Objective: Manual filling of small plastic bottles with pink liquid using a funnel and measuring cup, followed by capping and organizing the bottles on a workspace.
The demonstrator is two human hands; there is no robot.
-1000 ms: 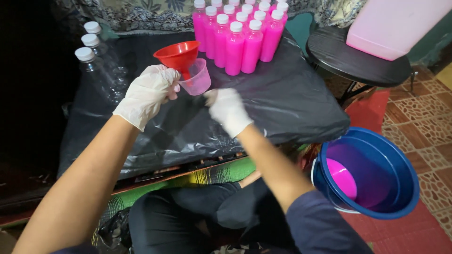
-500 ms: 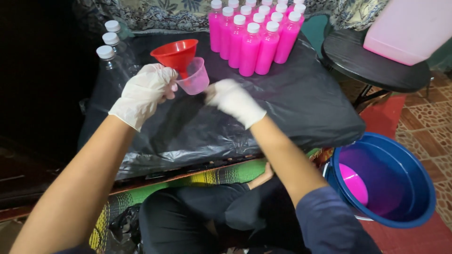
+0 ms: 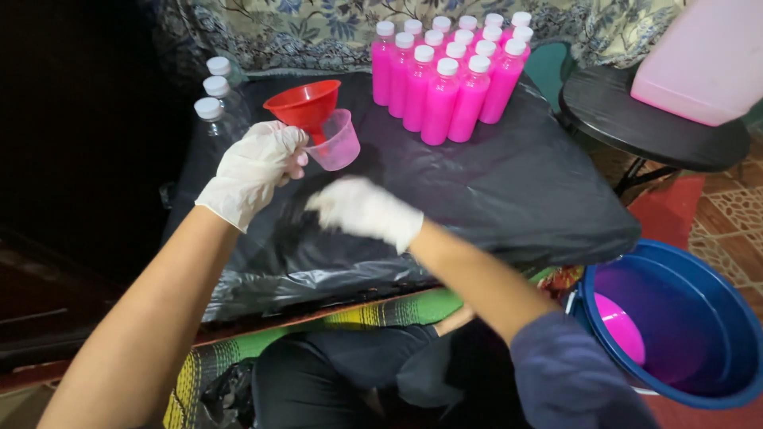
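My left hand [image 3: 254,171], in a white glove, is shut on a red funnel [image 3: 304,102] and a small clear pinkish measuring cup [image 3: 335,143], holding both just above the black plastic sheet [image 3: 509,191]. My right hand [image 3: 366,210], also gloved and blurred by motion, hovers low over the sheet below the cup, fingers pointing left, with nothing in it. Several capped bottles of pink liquid [image 3: 449,75] stand in a cluster at the back of the sheet.
Three clear capped bottles [image 3: 214,107] stand at the sheet's back left. A blue bucket [image 3: 715,349] holding pink liquid [image 3: 620,327] sits on the floor at lower right. A pink jerrycan [image 3: 699,59] rests on a black round stool [image 3: 636,123].
My right hand has moved down and a little left across the sheet, toward me. My left hand still holds the funnel and cup in about the same place.
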